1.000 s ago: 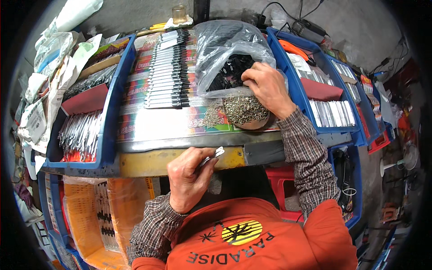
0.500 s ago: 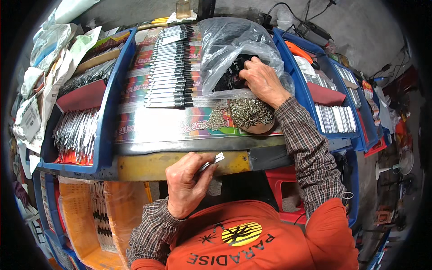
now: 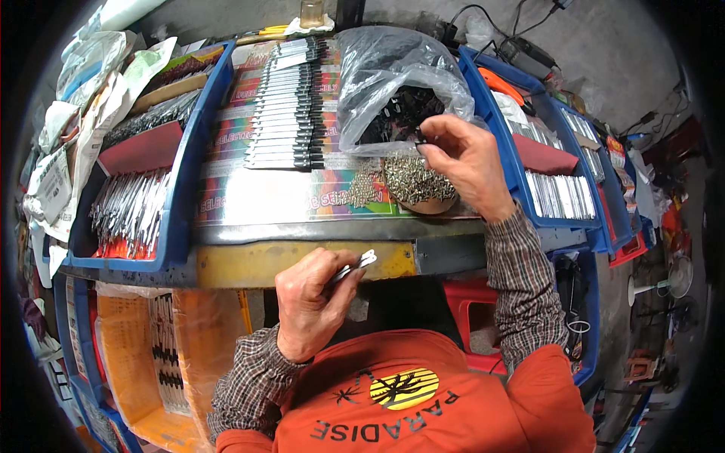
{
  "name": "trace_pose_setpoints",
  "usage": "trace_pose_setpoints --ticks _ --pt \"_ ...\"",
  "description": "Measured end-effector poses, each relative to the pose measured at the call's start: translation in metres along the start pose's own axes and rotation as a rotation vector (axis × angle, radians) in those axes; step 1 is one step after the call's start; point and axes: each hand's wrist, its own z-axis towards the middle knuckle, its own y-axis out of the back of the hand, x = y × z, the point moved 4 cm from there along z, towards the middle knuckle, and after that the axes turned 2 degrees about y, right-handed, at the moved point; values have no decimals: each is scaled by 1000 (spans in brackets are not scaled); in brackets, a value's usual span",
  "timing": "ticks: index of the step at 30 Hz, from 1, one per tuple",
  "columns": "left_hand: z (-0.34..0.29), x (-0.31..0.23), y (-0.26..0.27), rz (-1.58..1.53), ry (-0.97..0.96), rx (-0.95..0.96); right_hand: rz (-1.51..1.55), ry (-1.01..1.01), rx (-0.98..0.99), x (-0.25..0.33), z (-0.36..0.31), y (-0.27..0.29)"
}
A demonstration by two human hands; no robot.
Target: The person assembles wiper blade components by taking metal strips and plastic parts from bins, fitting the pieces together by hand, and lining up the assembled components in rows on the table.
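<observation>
Near the table's front edge, my left hand (image 3: 313, 302) is closed round a thin silver metal strip (image 3: 367, 259), whose rounded end sticks out past the thumb. My right hand (image 3: 476, 166) pinches a small black part (image 3: 421, 138) between thumb and forefinger, just outside the mouth of a clear plastic bag (image 3: 377, 64). Similar black parts (image 3: 411, 106) fill the bag. Below my right hand lies a heap of small brass-coloured pins or rivets (image 3: 419, 181), with a smaller spill of silvery ones (image 3: 364, 189) beside it. Left of the bag, silver strips with black ends (image 3: 279, 121) lie in a neat row.
A blue bin (image 3: 181, 204) with silver strips and cardboard dividers stands at the left, with crumpled plastic bags beyond. More blue bins (image 3: 529, 196) of strips line the right side. Below the table are an orange crate (image 3: 136, 362) and a red stool (image 3: 464, 302).
My right hand has come out of the bag, moving toward me and slightly right, with a small black part now showing in its fingertips. My left hand stays nearly in place, still gripping the strip.
</observation>
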Motion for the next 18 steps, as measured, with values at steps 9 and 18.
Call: trace_pose_setpoints --ticks 9,18 --pt "-6 -10 -6 -2 -34 25 652 -212 39 31 -82 -20" --pt "-21 -22 -14 -29 -57 78 737 -302 90 43 -122 -29"
